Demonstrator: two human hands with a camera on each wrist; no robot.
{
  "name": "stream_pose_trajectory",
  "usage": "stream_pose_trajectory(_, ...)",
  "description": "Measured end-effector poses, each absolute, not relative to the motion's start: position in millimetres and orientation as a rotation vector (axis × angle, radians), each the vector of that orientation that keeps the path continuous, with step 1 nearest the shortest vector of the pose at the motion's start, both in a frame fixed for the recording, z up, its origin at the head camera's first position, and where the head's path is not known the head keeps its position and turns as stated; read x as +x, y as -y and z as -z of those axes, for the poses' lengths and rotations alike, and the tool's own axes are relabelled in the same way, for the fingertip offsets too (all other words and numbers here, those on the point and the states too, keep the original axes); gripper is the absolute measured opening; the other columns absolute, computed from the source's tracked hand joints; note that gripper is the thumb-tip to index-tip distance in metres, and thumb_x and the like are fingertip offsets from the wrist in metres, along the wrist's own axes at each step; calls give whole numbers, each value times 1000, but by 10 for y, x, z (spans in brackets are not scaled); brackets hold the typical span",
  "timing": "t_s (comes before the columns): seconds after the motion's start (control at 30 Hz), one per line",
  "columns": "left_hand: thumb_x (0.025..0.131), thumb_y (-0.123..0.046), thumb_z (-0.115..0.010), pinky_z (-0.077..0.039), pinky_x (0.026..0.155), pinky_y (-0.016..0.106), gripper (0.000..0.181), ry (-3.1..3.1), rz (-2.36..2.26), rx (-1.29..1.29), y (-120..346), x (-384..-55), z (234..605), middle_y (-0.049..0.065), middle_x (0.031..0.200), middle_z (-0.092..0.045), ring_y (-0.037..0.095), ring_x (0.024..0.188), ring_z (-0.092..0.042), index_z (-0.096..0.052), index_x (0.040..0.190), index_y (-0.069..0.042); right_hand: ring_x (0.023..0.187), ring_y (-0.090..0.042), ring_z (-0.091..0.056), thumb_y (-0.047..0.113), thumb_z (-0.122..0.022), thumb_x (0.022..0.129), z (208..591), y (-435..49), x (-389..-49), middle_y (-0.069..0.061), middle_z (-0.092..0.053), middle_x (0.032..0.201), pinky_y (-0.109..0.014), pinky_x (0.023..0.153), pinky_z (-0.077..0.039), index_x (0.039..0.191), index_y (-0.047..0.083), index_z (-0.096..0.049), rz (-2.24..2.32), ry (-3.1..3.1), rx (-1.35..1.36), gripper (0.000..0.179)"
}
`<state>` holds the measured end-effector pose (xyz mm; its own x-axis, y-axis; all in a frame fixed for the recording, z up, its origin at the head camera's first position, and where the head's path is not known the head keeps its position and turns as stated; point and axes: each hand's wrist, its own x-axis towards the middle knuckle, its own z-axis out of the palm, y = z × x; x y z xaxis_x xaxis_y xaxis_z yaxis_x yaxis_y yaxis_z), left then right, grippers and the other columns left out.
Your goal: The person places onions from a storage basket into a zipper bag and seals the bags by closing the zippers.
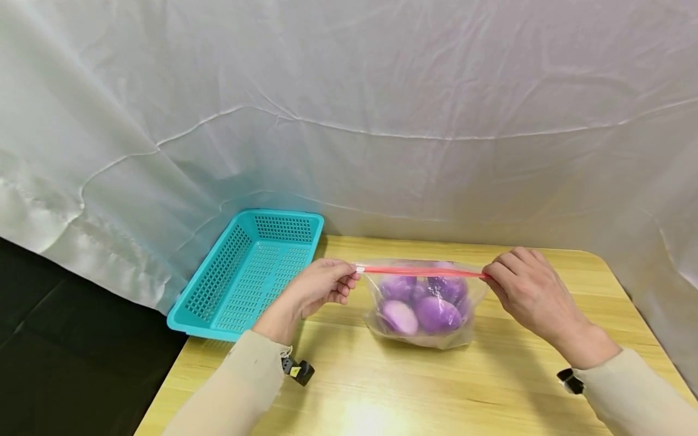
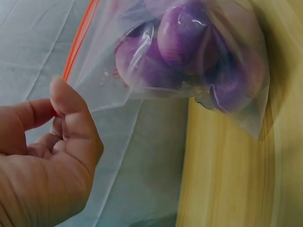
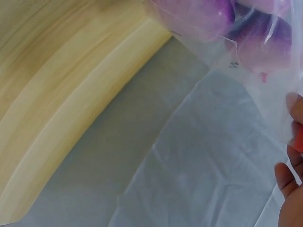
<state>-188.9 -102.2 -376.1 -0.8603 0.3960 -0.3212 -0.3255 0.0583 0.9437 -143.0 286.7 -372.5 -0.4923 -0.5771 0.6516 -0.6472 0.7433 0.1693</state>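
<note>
A clear zip bag (image 1: 442, 341) holds several round purple vegetables (image 1: 436, 313) with pale patches. Along its top runs a red zip strip (image 1: 420, 272), stretched straight between both hands. My left hand (image 1: 322, 286) pinches the left end of that strip between thumb and forefinger, beside a small white slider (image 1: 360, 269). The right end is gripped by my right hand (image 1: 537, 297), its fingers curled over it. In the left wrist view the thumb and forefinger of the left hand (image 2: 57, 161) meet at the bag's corner. The right hand (image 3: 293, 194) shows only partly at the right wrist view's edge.
An open turquoise basket (image 1: 240, 335) with perforated walls stands left of the bag, at the back left of the wooden table (image 1: 425, 387). Behind the table hangs a pale grey cloth (image 1: 382, 169). Dark camera mounts (image 1: 299, 369) sit at both wrists.
</note>
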Motion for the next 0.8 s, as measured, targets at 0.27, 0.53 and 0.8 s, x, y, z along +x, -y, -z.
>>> stream_pose_trajectory(0.27,109,-15,-53,-57,61,23,23,-1763,-1930,95,1038,-1849,3792,0,78,-66,8,63,-60,-69,96,-5,86,-35,-60,50,-40,111,3678,-2820,-1367,-10,-69,88,-54,80,-46,93,4,-72,-221,2229,835,59)
stream_pose_trajectory(0.53,109,-13,-52,-61,64,26,24,-1696,-1981,107,1030,-1747,3763,4,76,-72,11,63,-70,-67,102,4,80,-18,-65,26,-64,100,3515,-2367,-1052,-13,-74,86,-27,77,-48,94,0,-77,-663,2101,455,30)
stream_pose_trajectory(0.8,110,-13,-52,-61,63,25,24,-1671,-2013,131,1017,-1702,3767,3,74,-70,10,62,-69,-67,94,-3,82,-15,-75,17,-62,107,3555,-1349,-819,-12,-79,96,-27,79,-61,105,-6,-76,-2007,2295,0,27)
